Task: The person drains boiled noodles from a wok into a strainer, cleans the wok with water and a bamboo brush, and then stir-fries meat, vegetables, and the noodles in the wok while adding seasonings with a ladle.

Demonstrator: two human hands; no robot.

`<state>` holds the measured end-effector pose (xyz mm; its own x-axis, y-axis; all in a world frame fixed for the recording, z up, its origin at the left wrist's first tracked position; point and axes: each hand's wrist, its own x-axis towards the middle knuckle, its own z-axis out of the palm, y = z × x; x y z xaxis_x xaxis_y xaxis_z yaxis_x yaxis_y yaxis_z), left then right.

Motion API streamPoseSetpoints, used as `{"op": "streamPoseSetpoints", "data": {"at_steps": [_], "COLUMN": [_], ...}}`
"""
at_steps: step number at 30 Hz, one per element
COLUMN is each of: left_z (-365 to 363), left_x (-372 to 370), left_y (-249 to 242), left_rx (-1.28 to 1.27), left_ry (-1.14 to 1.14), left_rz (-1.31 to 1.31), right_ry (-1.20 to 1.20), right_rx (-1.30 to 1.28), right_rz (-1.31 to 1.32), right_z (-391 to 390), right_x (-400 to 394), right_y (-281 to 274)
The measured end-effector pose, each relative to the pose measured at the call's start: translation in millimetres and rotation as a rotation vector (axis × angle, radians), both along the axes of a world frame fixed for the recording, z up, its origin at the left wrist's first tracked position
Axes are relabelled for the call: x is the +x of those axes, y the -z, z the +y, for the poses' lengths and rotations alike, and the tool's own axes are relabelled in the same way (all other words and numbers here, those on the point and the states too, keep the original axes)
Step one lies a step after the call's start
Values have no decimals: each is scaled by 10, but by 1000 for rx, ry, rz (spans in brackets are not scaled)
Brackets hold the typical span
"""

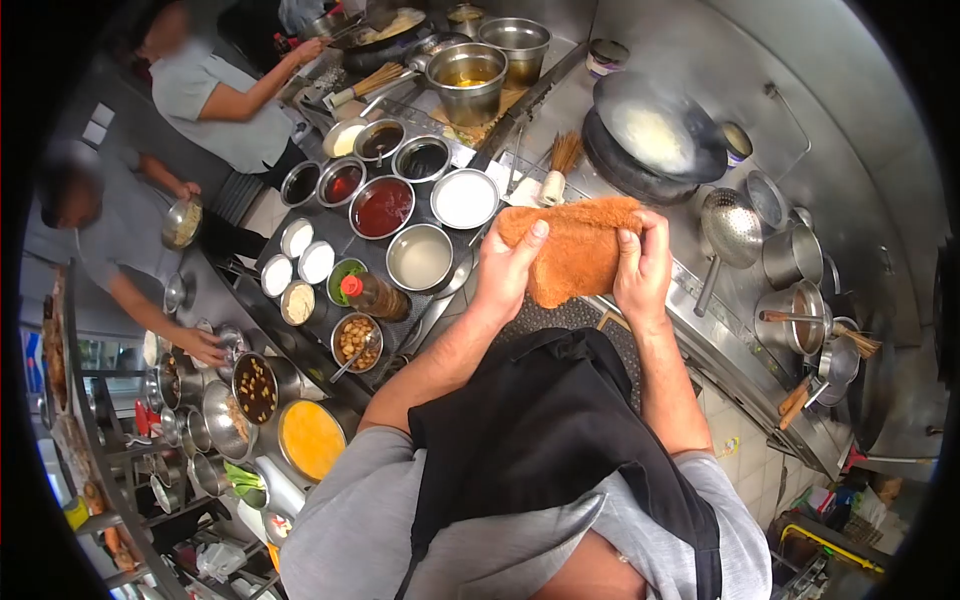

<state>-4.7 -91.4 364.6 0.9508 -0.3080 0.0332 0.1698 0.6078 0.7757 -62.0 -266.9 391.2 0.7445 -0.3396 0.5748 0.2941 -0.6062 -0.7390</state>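
Observation:
An orange-brown cloth [580, 255] is stretched between my two hands in front of my chest. My left hand [508, 265] pinches its left side, thumb on top. At the other end, my right hand [643, 265] grips the cloth's right edge, thumb also on top. Beyond the cloth, a large black wok [645, 180] with pale, steaming contents sits on the stove. A bamboo brush [563, 160] stands between the wok and the cloth. Left of my left hand are a bowl of white powder [464, 198] and a bowl of cloudy liquid [419, 257].
Several sauce bowls, including a red one [382, 207], and a red-capped bottle [375, 297] crowd the left counter. A perforated ladle [730, 228] and metal pots [792, 258] line the right side. Two co-workers stand at left, one holding a bowl [182, 224].

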Motion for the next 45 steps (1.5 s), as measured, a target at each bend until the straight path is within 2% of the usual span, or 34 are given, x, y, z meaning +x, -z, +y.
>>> {"op": "streamPoseSetpoints", "data": {"at_steps": [3, 4, 8, 9, 12, 13, 15, 16, 18, 19, 20, 22, 23, 24, 26, 27, 29, 31, 36, 38, 45], "left_z": [-40, -52, -73, -76, -35, -13, 24, 43, 66, 103, 112, 167, 206, 252, 316, 317, 339, 285, 291, 302, 411], "left_x": [-57, -69, -69, -80, -84, -111, -145, -164, -195, -186, -155, -152, -134, -149, -162, -212, -285, -294, -227, -219, -165], "left_y": [-91, -102, -113, -116, 50, 26, 22, 33, -6, -69, 67, 6, 20, 3, 63, -23, -47, -23, -5, 17, -2], "left_rx": [352, 366, 403, 401, 365, 358, 321, 349, 407, 584, 499, 492, 532, 573, 430, 314, 254, 182, 169, 156, 192], "left_ry": [-235, -241, -215, -201, -129, -99, -33, -74, -98, -114, -107, -72, -52, -40, 17, 90, 221, 313, 284, 282, 477], "left_rz": [-319, -318, -297, -285, -246, -222, -168, -170, -183, -206, -177, -250, -248, -244, -130, -49, -18, 19, 173, 200, 263], "right_ry": [122, 159, 29, 6, -27, -114, -310, -405, -516, -573, -621, -539, -385, -162, -25, -39, -71, -115, -205, -213, -315], "right_rx": [-21, -7, 276, 423, 581, 709, 1140, 1354, 1611, 1577, 1544, 1385, 1103, 672, 376, 347, 287, 320, 430, 385, 317], "right_rz": [-72, -89, -127, -94, 193, 92, 328, 449, 600, 587, 578, 380, 309, 305, 365, 319, 232, 322, 443, 480, 544], "right_z": [51, 73, 123, 110, 131, 174, 182, 190, 159, 171, 228, 283, 279, 236, 210, 215, 232, 244, 231, 221, 183], "right_x": [33, 59, 156, 164, 39, 96, -65, -139, -212, -252, -267, -190, -129, -94, -183, -184, -190, -150, -69, -28, 90], "right_y": [123, 185, 478, 622, 596, 720, 741, 707, 934, 857, 778, 860, 869, 953, 638, 619, 601, 683, 809, 899, 757]}}
